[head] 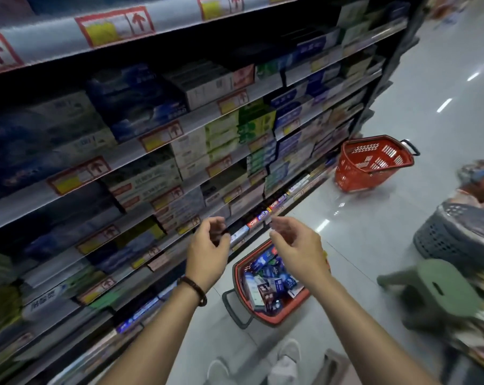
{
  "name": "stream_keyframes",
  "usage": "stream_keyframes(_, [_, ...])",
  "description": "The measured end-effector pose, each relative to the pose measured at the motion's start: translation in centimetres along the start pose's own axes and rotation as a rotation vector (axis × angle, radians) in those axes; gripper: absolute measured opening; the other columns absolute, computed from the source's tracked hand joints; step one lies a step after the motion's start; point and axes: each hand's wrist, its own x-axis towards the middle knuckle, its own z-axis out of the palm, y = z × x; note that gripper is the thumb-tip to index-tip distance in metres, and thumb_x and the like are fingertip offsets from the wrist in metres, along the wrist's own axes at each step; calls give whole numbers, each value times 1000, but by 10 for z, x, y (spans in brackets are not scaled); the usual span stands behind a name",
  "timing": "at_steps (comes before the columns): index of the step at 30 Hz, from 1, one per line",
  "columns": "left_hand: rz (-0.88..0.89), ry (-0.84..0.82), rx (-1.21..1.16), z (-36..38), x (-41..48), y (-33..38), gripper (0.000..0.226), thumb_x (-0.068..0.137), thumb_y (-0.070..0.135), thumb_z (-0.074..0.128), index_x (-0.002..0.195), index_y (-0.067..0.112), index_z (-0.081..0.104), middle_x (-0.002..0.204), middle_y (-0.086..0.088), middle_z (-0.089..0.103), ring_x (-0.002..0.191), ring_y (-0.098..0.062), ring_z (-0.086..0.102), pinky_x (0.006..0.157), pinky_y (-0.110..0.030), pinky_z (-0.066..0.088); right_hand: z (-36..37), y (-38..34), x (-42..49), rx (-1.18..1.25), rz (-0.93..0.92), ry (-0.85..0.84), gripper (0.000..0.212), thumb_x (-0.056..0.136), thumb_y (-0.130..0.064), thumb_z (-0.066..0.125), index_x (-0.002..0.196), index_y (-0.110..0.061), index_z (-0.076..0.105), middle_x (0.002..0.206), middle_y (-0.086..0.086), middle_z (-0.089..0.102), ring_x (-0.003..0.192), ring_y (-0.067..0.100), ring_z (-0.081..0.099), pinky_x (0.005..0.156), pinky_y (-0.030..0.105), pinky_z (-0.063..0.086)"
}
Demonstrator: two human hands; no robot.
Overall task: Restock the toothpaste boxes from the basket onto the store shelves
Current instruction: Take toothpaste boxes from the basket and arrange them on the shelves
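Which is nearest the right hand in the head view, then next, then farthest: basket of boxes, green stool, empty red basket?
1. Basket of boxes, directly below the right hand.
2. Green stool, off to the right.
3. Empty red basket, farther along, by the shelves.

Toothpaste boxes [49,129] at left end of shelves [121,157] blurred, print illegible, price labels [163,136] unreadable, basket [276,321] far rim hidden behind right hand [296,245], grey bin [454,234] cut by right edge, shoes [289,352] blurred.
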Motion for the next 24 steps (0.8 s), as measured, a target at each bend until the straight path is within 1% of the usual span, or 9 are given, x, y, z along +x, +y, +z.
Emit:
stream_keyframes(3, [-72, -34, 19, 36, -9, -12, 25, 98, 11, 69, 118, 25, 64, 110, 12, 70, 100, 1, 66, 87, -22, 54, -21, 35, 4, 12, 67, -8, 29, 98, -27, 72, 126, -33, 73, 110, -20, 74, 101, -6, 68, 90, 23, 57])
stream_keyframes(5, [-103, -51, 39, 53, -14, -19, 24, 98, 11, 68, 118, 23, 65, 111, 11, 70, 100, 2, 65, 83, -15, 51, -32, 54, 6, 18, 100, -7, 27, 98, -25, 74, 123, -33, 75, 109, -20, 75, 102, -7, 68, 91, 23, 56])
stream_keyframes(7, [-139, -78, 63, 73, -16, -25, 24, 99, 11, 67, 118, 23, 64, 112, 12, 69, 99, 3, 65, 80, -9, 47, -43, 74, 10, 14, 138, -16, 24, 97, -23, 74, 119, -33, 75, 107, -21, 75, 101, -8, 68, 89, 20, 55])
stream_keyframes(10, [-207, -114, 73, 102, -17, -34, 24, 99, 13, 67, 117, 28, 63, 113, 13, 68, 100, 1, 65, 81, -12, 52, -51, 106, 15, 7, 180, -55, 22, 98, -22, 73, 118, -32, 76, 106, -21, 75, 100, -9, 67, 83, 15, 52])
stream_keyframes(13, [-247, -104, 89, 129, -18, -45, 23, 99, 14, 67, 117, 28, 62, 112, 14, 68, 98, -2, 67, 73, -6, 49, -48, 139, 18, 40, 229, -60, 22, 97, -19, 74, 116, -29, 77, 104, -20, 75, 98, -9, 67, 86, 19, 54])
stream_keyframes(18, [-325, -157, 144, 162, -20, -77, 25, 98, 13, 67, 118, 28, 63, 113, 15, 69, 97, -3, 68, 75, -9, 50, -31, 193, 16, 69, 354, -103, 22, 96, -16, 74, 115, -27, 77, 103, -18, 77, 95, -3, 70, 88, 24, 57])
stream_keyframes(21, [-358, -221, 178, 175, -18, -105, 27, 95, 10, 67, 118, 24, 65, 114, 8, 71, 96, -5, 69, 79, -12, 53, -19, 217, 14, 59, 415, -86, 21, 95, -12, 75, 112, -23, 77, 99, -14, 76, 87, -5, 67, 77, 9, 49])
stream_keyframes(23, [-387, -282, 216, 180, -15, -123, 26, 95, 11, 68, 118, 23, 65, 114, 6, 71, 94, -3, 68, 79, -13, 54, -10, 232, 13, 48, 459, -67, 20, 94, -12, 76, 111, -22, 77, 98, -11, 76, 84, -5, 65, 72, 5, 47])
stream_keyframes(24, [-404, -299, 232, 181, -15, -132, 25, 95, 13, 69, 118, 24, 64, 113, 5, 71, 93, -3, 68, 81, -17, 56, -5, 240, 12, 49, 486, -68, 19, 95, -12, 76, 111, -22, 76, 98, -10, 76, 83, -6, 65, 71, 5, 47])
